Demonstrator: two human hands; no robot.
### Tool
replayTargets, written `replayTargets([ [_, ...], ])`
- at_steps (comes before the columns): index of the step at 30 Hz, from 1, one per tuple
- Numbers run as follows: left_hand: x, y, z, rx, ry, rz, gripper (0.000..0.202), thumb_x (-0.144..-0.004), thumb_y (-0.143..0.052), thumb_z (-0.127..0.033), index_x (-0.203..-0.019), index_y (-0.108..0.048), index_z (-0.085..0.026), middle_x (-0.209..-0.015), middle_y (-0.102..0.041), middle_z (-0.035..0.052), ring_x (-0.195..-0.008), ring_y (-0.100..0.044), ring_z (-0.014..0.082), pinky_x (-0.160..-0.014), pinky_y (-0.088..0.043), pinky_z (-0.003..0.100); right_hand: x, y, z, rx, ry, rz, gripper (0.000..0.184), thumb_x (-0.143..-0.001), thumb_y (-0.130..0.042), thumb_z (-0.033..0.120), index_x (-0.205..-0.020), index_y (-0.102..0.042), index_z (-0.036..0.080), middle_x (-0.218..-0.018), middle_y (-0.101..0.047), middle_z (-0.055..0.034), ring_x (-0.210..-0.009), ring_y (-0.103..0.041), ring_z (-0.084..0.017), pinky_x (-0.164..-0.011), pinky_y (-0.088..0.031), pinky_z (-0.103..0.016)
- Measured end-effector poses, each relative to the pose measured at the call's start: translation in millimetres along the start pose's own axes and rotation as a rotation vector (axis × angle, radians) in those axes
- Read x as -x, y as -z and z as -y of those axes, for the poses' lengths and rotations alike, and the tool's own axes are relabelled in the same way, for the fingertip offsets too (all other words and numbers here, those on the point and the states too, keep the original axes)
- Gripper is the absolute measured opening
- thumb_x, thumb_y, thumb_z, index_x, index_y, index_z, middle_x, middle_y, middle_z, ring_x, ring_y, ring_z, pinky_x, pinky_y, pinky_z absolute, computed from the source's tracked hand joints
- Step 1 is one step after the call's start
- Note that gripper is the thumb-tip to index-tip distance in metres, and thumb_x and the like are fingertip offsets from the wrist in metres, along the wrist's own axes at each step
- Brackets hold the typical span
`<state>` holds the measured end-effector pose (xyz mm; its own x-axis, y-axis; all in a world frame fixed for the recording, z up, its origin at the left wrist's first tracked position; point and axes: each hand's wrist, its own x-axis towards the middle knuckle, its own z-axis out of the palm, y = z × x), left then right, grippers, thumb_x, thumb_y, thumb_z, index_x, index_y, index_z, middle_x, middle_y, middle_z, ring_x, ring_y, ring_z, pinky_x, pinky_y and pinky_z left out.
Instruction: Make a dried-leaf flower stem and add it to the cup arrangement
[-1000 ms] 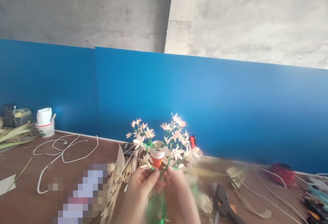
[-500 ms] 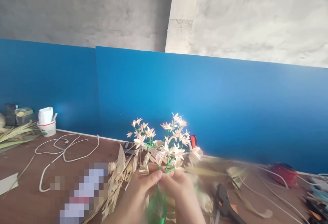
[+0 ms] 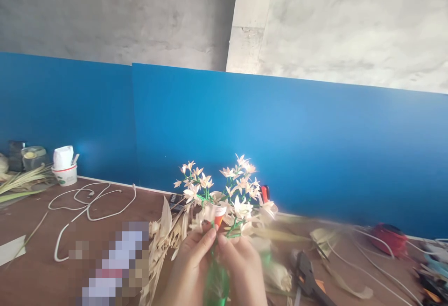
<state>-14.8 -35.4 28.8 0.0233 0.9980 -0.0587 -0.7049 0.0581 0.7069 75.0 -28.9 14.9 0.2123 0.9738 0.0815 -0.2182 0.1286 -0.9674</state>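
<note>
My left hand is closed, thumb and finger pinching the thin green stem of a pale handmade flower, which is blurred. Close beside it my right hand pinches another green-wrapped stem carrying white flowers. The thumbs are near each other, with a narrow gap between them. Below and between the wrists a green strip or stem is smeared by motion. Further flower sprays rise behind the hands, beside a cup with an orange-red lower part.
Dried husk leaves lie left of my hands. On the right are a dark glue gun, a red round object and cords. A white cable and a paper tub occupy the left. A blue panel stands behind the table.
My hands have drawn slightly apart and a little lower. The left flower has shifted left, and the cup's orange-red side now shows between the stems.
</note>
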Motion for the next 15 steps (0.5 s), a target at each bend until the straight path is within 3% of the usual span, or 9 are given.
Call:
replayTargets([
  [6, -3.8, 2.5, 3.3, -0.063, 0.101, 0.08, 0.029, -0.057, -0.083, -0.031, -0.079, -0.072, -0.016, -0.085, -0.074, 0.0101, -0.084, -0.068, 0.026, -0.076, -0.05, 0.034, -4.6, 2.9, 0.3, -0.089, -0.005, -0.069, 0.044, -0.054, -0.079, 0.056, -0.055, -0.061, 0.017, -0.053, -0.055, 0.0004, -0.048, -0.042, -0.01, -0.045, -0.035, -0.022],
  [11, -3.9, 4.7, 3.7, -0.048, 0.085, 0.046, 0.028, -0.058, -0.084, -0.031, -0.078, -0.073, -0.016, -0.081, -0.073, 0.0077, -0.071, -0.065, 0.0174, -0.073, -0.049, 0.029, -2.7, 0.4, 1.6, -0.262, -0.052, 0.018, 0.046, -0.061, -0.073, 0.06, -0.057, -0.059, 0.017, -0.051, -0.048, 0.0028, -0.048, -0.04, -0.009, -0.045, -0.032, -0.02],
  [15, -1.6, 3.9, 1.7, -0.056, 0.104, 0.076, 0.022, -0.06, -0.083, -0.026, -0.076, -0.073, -0.016, -0.072, -0.071, 0.0039, -0.052, -0.056, 0.0087, -0.057, -0.047, 0.022, 0.6, 2.0, 9.4, -0.178, -0.035, 0.022, 0.043, -0.066, -0.071, 0.057, -0.057, -0.058, 0.018, -0.048, -0.044, 0.0043, -0.044, -0.04, -0.008, -0.042, -0.031, -0.02],
])
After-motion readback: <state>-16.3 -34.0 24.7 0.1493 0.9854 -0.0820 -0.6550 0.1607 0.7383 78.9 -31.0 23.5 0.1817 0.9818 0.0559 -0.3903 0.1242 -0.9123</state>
